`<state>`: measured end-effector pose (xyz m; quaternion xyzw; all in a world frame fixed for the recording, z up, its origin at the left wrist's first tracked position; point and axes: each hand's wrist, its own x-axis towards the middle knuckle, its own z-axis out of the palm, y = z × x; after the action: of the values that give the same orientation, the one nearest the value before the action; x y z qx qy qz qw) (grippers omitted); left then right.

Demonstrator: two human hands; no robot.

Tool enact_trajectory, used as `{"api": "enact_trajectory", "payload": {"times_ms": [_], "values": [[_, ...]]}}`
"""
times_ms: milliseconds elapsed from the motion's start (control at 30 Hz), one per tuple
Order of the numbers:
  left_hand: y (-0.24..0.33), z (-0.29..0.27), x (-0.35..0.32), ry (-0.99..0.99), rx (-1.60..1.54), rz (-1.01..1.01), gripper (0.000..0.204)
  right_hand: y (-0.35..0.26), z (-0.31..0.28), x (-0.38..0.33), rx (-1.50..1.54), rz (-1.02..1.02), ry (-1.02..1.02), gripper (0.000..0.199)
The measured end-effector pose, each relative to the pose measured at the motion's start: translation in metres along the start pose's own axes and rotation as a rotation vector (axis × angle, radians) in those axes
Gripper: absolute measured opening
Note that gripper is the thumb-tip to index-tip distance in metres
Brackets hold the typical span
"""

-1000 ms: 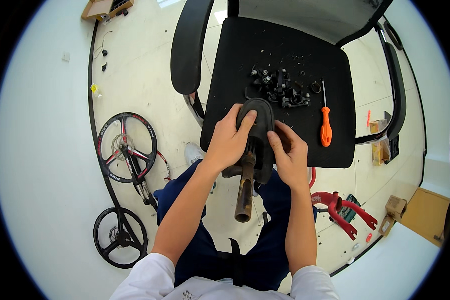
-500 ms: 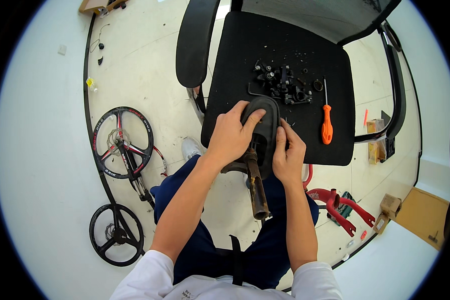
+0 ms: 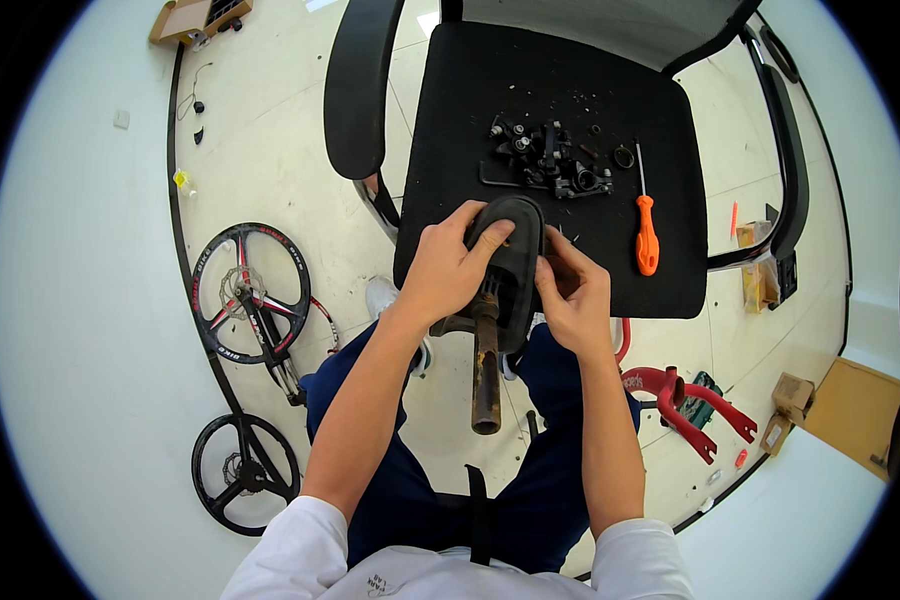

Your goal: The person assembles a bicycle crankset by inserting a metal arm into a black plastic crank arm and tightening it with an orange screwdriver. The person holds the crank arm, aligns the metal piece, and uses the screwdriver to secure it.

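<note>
Between both hands, above my lap, is a black bicycle saddle (image 3: 515,262) with a worn, rusty seat post (image 3: 486,380) pointing down toward me. My left hand (image 3: 458,262) is closed around its left side, thumb lying across the top end. At its right edge my right hand (image 3: 576,298) pinches, the fingertips partly hidden behind the rim. Just beyond, on the black chair seat (image 3: 530,75), lie a cluster of black metal bike parts (image 3: 550,155), a hex key (image 3: 498,181), a dark ring (image 3: 624,157) and an orange-handled screwdriver (image 3: 647,235).
On the floor to the left lie a red-and-black wheel (image 3: 251,290) and a black wheel (image 3: 244,472). A red bike fork (image 3: 685,405) is at the right, near cardboard boxes (image 3: 793,395). The chair's armrests (image 3: 358,100) flank its seat.
The seat post has swung slightly left and now points more straight toward me. My right fingers have curled more at the saddle's edge. The whole view has shifted a little.
</note>
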<state>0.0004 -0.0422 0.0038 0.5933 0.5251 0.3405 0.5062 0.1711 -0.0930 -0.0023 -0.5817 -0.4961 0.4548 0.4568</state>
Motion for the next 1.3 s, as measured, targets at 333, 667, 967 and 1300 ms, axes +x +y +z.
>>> {"api": "enact_trajectory", "payload": {"times_ms": [333,667,967,1300], "values": [[-0.007,0.0,0.005,0.007,-0.019,-0.068,0.04,0.014,-0.006,0.012,0.154,0.097,-0.116,0.044],[-0.008,-0.003,0.006,0.136,0.146,0.369,0.018,0.008,0.006,0.01,0.109,0.131,-0.117,0.043],[0.014,-0.031,-0.036,0.017,-0.267,0.135,0.01,0.0,0.009,0.014,-0.053,0.074,-0.07,0.037],[0.058,-0.053,-0.114,0.002,-0.359,0.39,0.011,-0.006,0.022,0.011,-0.102,-0.083,0.026,0.036]]}}
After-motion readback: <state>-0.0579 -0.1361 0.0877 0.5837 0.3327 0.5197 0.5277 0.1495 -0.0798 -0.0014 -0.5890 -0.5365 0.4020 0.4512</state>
